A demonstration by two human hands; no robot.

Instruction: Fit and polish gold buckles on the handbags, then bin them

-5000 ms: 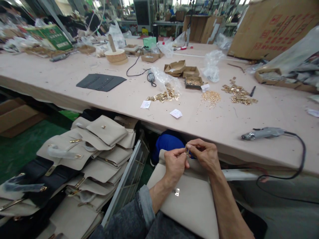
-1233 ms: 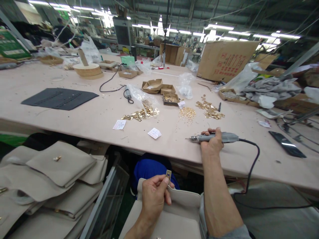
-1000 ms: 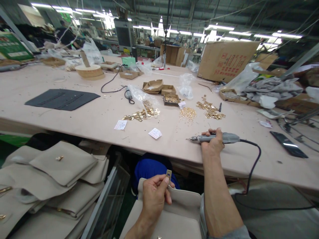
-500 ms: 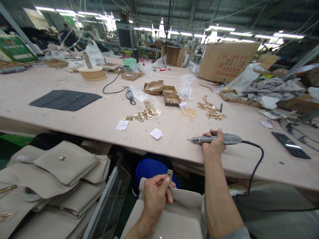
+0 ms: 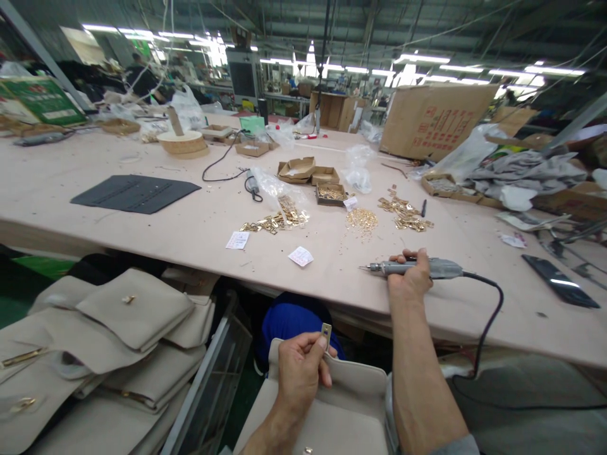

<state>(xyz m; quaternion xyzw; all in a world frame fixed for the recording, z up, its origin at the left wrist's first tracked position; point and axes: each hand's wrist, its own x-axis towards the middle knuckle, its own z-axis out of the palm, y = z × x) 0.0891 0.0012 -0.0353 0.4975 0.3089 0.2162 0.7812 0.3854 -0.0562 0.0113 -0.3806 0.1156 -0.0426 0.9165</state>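
Observation:
Between thumb and fingers, my left hand (image 5: 303, 366) pinches a small gold metal plate (image 5: 325, 331) with a slot in it, at the upper edge of a beige bag flap (image 5: 358, 385). The bag rests on my lap, and a bit of gold hardware (image 5: 308, 450) shows at its lower edge. My right hand (image 5: 411, 273) is wrapped round a grey electric screwdriver (image 5: 446, 268) lying level just over or on the tabletop. Its thin bit points left, and a black cord runs from its back end. The bit touches none of the metal parts.
On the table (image 5: 156, 243) lie gold plates (image 5: 405, 213), tiny gold pieces (image 5: 362, 220), gold fittings (image 5: 272, 222) by a plastic bag, small cardboard boxes (image 5: 331, 194), a black sheet (image 5: 135, 193) and a phone (image 5: 561, 280). Beige bags (image 5: 137, 309) are piled at lower left beside a crate (image 5: 208, 379).
The whole view has shifted slightly, so things appear a little further right and lower. Both hands keep their holds on the gold plate and the screwdriver.

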